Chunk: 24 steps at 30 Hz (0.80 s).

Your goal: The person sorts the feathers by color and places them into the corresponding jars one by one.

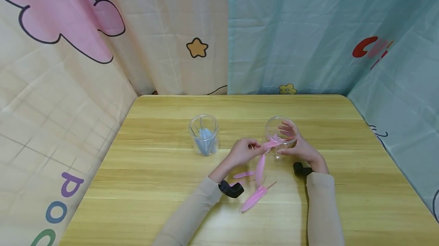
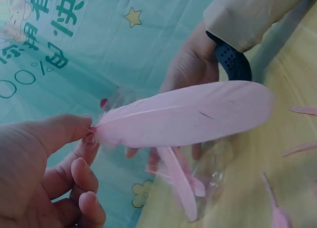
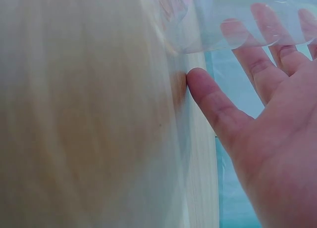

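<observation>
My left hand (image 1: pixel 244 151) pinches a pink feather (image 2: pixel 188 116) at its quill end, between thumb and index finger. The feather's broad vane points back toward my body. Just to the right stands a clear cup (image 1: pixel 282 141) with pink feathers (image 1: pixel 273 142) inside. My right hand (image 1: pixel 299 146) is at the cup's right side, its fairly straight fingers (image 3: pixel 257 62) spread behind the transparent wall. In the right wrist view the right thumb (image 3: pixel 213 99) is extended below the cup's edge, close to the tabletop.
Another clear cup (image 1: pixel 194 139) holding blue-grey feathers (image 1: pixel 205 141) stands to the left. Loose pink feathers lie nearer me on the wooden table (image 1: pixel 154 185), including one feather (image 1: pixel 253 199) between my forearms. Curtains (image 1: pixel 171 17) hang behind the table.
</observation>
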Each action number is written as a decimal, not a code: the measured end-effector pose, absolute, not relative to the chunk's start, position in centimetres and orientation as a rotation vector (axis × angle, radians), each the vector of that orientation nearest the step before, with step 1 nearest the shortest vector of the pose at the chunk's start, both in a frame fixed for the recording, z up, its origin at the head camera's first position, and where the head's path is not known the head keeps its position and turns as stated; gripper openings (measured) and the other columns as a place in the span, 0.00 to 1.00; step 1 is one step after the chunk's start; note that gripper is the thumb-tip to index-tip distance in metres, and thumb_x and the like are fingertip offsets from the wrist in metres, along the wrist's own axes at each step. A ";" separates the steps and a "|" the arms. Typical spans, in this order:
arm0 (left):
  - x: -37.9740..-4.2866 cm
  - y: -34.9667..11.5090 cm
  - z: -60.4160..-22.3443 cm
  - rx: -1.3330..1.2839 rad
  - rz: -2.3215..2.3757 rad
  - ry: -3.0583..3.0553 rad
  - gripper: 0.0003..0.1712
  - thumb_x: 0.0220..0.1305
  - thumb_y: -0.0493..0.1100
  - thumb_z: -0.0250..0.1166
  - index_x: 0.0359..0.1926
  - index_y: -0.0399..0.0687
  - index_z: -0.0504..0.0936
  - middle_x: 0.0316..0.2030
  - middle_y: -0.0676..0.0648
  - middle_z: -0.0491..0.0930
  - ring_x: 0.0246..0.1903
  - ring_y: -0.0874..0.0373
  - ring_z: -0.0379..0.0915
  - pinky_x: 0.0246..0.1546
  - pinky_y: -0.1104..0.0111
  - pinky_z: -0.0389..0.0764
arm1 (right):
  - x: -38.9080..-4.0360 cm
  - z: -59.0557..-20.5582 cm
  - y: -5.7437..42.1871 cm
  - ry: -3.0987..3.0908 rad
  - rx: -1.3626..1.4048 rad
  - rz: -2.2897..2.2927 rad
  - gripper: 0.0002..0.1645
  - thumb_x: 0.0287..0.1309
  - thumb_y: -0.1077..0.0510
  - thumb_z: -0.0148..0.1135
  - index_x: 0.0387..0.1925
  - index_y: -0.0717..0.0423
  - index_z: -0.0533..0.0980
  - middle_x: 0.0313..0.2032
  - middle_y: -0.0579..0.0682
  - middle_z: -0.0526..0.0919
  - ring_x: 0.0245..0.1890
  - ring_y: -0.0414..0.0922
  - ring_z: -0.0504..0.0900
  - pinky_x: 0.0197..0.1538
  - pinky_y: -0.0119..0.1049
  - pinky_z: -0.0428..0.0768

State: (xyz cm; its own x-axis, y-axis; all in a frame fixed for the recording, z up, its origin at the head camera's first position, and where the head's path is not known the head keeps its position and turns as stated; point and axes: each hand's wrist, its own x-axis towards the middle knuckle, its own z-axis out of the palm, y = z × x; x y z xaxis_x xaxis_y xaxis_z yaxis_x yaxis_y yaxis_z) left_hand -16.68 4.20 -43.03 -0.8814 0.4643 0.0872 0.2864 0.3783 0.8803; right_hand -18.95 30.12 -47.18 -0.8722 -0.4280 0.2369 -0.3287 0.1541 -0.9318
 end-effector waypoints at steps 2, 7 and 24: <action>-17.3 4.7 -42.2 0.716 1.576 2.465 0.10 0.60 0.48 0.66 0.29 0.48 0.84 0.19 0.56 0.72 0.20 0.65 0.63 0.20 0.74 0.64 | -19.0 -47.2 30.2 2.322 -0.748 -1.837 0.61 0.42 0.76 0.70 0.71 0.54 0.44 0.65 0.71 0.51 0.64 0.70 0.50 0.62 0.46 0.61; -18.7 6.0 -40.0 0.832 1.775 2.470 0.11 0.61 0.50 0.66 0.32 0.47 0.85 0.21 0.55 0.73 0.23 0.63 0.65 0.22 0.73 0.65 | -18.8 -47.1 30.3 2.334 -0.688 -1.813 0.61 0.44 0.73 0.71 0.71 0.57 0.42 0.67 0.67 0.51 0.65 0.66 0.50 0.59 0.39 0.63; -20.5 9.4 -36.7 1.277 1.977 2.799 0.07 0.58 0.44 0.70 0.34 0.44 0.86 0.26 0.53 0.74 0.29 0.63 0.66 0.30 0.76 0.67 | -18.4 -46.9 30.0 2.356 -0.571 -1.767 0.60 0.48 0.70 0.69 0.72 0.45 0.43 0.67 0.62 0.49 0.66 0.64 0.48 0.60 0.69 0.46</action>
